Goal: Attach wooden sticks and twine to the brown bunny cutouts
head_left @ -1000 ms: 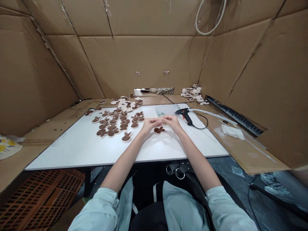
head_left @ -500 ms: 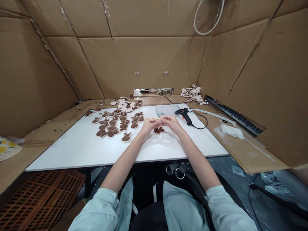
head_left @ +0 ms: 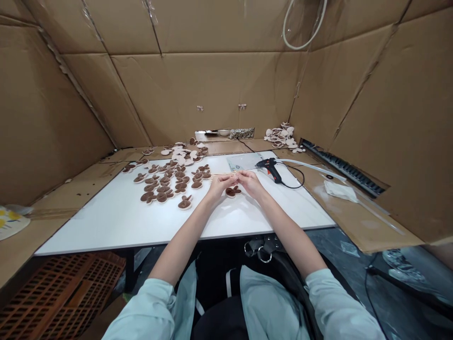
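My left hand (head_left: 222,183) and my right hand (head_left: 249,182) meet above the middle of the white board, fingertips pinched together. Whatever sits between the fingers is too small to name; a thin pale strand shows just behind the left fingers. Directly below them lies a brown, pale-edged piece (head_left: 232,191) with a round body and two ear-like lobes, partly covered by the hands. To the left, several similar brown pieces (head_left: 164,181) are spread over the board, one apart from the group (head_left: 185,202). A black glue gun (head_left: 272,169) rests on its side right of my right hand.
Pale pieces (head_left: 183,155) are heaped at the board's back edge, with another pile (head_left: 281,136) at the back right. A clear plastic sheet (head_left: 244,162) lies by the glue gun. Cardboard walls (head_left: 226,85) enclose the white board (head_left: 116,226). An orange crate (head_left: 63,293) stands below left.
The view has shifted very slightly. Both hands stay pinched together in the same place, with only small finger movement.
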{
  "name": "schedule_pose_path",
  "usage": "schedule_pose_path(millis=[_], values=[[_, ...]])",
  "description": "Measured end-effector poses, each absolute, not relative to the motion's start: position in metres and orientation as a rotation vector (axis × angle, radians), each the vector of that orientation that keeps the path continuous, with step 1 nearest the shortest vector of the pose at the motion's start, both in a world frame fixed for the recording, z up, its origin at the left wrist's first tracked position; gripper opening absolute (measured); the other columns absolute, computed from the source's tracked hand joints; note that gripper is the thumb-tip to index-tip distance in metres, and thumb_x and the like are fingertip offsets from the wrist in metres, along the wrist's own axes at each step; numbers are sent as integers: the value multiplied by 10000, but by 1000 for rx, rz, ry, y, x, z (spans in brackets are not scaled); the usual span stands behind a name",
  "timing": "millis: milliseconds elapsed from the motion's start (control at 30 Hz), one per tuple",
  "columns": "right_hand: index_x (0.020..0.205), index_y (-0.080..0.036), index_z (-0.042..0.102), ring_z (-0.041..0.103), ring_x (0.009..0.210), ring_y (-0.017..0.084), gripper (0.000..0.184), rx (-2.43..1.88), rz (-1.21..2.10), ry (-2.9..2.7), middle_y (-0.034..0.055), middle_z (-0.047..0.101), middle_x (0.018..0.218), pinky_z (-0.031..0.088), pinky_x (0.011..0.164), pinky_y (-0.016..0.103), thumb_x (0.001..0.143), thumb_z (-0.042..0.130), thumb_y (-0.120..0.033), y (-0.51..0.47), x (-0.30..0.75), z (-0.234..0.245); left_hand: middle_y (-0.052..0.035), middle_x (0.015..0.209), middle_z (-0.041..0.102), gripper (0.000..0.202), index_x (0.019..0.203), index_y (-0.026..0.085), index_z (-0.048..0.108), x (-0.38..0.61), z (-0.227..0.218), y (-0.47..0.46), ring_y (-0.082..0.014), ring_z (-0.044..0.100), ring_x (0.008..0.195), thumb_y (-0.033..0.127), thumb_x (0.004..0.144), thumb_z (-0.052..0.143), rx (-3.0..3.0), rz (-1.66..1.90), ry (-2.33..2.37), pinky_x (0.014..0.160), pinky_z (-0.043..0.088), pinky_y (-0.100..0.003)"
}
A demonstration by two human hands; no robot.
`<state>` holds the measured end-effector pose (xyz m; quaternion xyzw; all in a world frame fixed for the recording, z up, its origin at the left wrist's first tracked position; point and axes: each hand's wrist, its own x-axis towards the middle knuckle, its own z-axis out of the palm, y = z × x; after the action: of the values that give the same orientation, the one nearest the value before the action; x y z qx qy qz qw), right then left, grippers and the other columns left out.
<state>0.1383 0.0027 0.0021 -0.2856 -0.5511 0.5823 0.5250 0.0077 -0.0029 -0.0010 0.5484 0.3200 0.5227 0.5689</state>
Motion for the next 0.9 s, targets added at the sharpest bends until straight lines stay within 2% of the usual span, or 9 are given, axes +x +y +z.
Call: schedule_pose_path(millis=[167,333,600,900], values=[[547,-178,514,473,583,113,286,-697,1374,-1238,-10,513,592,404,644,288,575,684,-406,6,138,0,-23,621,632,236,593,143,668,13,-1,-4,-116,545,612,371,551,709,1330,1312,787,634,449,-263],[561,-175,516,481,581,104,296,-704,1380,-1197,-18,520,591,417,655,286,561,689,-415,6,137,0,-19,586,624,242,588,134,670,16,2,-7,-105,527,571,362,525,723,1286,1340,790,604,438,-252],[596,-173,547,518,618,109,357,-729,1352,-1123,-21,551,622,440,693,286,483,735,-454,5,144,4,-48,664,653,322,656,124,678,7,5,-5,-140,583,656,396,497,742,1127,1354,771,726,459,-313],[608,-175,528,519,613,98,354,-767,1318,-1164,-32,535,623,451,685,271,505,721,-452,3,144,6,-29,657,646,277,681,127,671,6,2,-2,-120,558,609,346,525,733,1300,1362,847,684,459,-290]])
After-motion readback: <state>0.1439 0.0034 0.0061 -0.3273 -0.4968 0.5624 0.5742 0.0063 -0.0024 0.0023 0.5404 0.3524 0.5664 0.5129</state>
